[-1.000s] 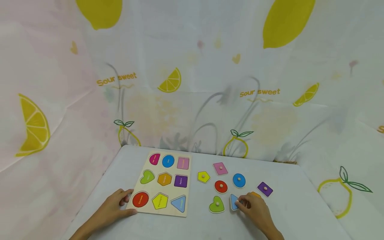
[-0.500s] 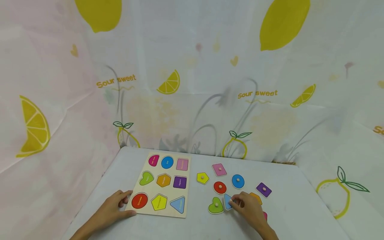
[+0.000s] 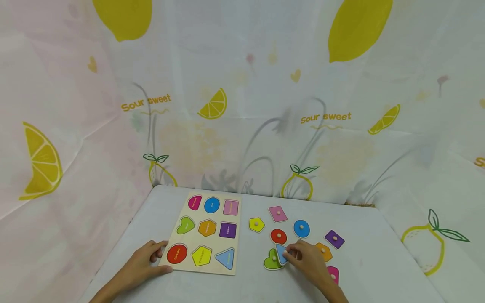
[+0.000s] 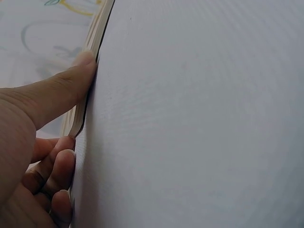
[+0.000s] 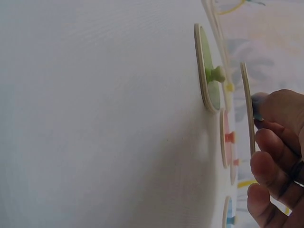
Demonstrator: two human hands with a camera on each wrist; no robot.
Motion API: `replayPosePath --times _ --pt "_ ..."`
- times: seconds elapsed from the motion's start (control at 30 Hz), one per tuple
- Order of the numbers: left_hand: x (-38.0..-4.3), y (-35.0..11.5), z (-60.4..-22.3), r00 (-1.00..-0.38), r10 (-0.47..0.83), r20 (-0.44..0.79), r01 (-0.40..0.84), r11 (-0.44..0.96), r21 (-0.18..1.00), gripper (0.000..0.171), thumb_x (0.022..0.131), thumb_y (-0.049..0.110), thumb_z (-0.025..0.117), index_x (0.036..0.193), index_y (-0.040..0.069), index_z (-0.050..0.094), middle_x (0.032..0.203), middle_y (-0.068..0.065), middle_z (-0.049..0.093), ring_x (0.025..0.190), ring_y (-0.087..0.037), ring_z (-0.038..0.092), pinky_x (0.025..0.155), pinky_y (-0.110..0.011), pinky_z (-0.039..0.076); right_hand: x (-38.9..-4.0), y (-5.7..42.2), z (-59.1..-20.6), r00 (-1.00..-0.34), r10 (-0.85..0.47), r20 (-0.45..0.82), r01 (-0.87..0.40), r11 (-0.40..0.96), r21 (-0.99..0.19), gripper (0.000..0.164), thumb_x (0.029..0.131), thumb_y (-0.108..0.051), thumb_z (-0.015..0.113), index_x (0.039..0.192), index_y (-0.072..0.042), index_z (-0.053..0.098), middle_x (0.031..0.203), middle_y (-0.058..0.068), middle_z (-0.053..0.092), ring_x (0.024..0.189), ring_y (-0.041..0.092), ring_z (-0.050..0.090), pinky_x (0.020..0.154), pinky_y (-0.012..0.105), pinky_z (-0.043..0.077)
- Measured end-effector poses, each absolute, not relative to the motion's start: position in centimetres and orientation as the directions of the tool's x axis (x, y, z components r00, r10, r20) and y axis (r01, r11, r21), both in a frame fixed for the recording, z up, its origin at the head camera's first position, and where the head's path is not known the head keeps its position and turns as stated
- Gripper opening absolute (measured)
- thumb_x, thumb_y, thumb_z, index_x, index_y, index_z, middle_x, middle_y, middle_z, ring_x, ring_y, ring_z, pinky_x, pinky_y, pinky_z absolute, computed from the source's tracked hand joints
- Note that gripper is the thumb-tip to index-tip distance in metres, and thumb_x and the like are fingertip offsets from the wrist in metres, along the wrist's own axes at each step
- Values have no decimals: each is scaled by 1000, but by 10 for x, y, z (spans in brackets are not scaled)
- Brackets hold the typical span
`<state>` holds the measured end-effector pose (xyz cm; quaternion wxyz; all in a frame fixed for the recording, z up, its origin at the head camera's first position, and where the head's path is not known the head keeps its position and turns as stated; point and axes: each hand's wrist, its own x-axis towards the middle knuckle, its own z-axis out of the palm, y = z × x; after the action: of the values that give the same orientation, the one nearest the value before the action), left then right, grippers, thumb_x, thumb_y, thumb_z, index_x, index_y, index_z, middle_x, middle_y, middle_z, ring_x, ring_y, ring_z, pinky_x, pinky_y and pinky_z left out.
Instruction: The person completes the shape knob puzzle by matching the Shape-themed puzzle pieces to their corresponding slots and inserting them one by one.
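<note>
In the head view my right hand (image 3: 308,261) pinches the small knob of a blue triangle puzzle piece (image 3: 281,253), which overlaps the green heart piece (image 3: 270,261). The right wrist view shows that triangle piece (image 5: 248,104) edge-on, raised off the table, with the heart piece (image 5: 204,71) lying below it. At the near left corner of a wooden shape puzzle board (image 3: 216,269), my left hand (image 3: 142,263) grips the edges, thumb along the front side and curled fingers at the left side. The board bears printed coloured shapes, a blue triangle among them at its near right.
Several knobbed pieces lie right of the board: yellow pentagon (image 3: 261,228), pink piece (image 3: 282,218), red circle (image 3: 273,239), blue circle (image 3: 306,231), purple piece (image 3: 339,243), orange hexagon (image 3: 328,255) and magenta piece (image 3: 335,272). A lemon-printed cloth (image 3: 242,139) stands behind the white table.
My right hand has carried the blue triangle piece leftward and up, over the green heart piece. The orange and magenta pieces now show beside it. My left hand has stayed at the board's corner.
</note>
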<state>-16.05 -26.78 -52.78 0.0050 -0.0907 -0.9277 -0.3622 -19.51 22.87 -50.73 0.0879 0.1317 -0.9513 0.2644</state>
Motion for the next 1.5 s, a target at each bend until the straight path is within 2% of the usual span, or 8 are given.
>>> replayPosePath --times 0.37,0.63,1.1,1.5 --pt "-160 -268 -528 -985 156 80 169 718 675 80 71 37 94 132 -4 63 89 2 46 78 -7 42 67 -24 38 -197 219 -509 -923 -277 265 -377 789 -485 9 87 -22 84 92 -18 78 72 -17 49 64 0 44 57 19 42" --pt "-161 -267 -528 -987 143 68 152 727 669 79 70 36 95 131 -3 64 89 2 46 79 -7 43 68 -23 39 -199 213 -513 -922 -312 230 -387 775 -499 10 89 -25 82 92 -17 78 73 -16 51 65 1 45 58 19 44" --pt "-162 -267 -532 -996 92 16 78 720 689 82 68 37 96 133 -1 64 90 1 47 81 -11 45 68 -23 40 -204 195 -515 -885 -381 268 -465 749 -472 12 90 -27 81 95 -16 78 75 -17 49 67 0 45 59 19 44" --pt "-162 -268 -533 -996 82 27 78 710 700 83 68 38 96 134 0 64 93 1 49 82 -12 45 68 -23 42 -208 172 -515 -875 -418 244 -483 725 -492 14 90 -27 81 96 -15 79 75 -17 50 67 -1 45 59 19 44"
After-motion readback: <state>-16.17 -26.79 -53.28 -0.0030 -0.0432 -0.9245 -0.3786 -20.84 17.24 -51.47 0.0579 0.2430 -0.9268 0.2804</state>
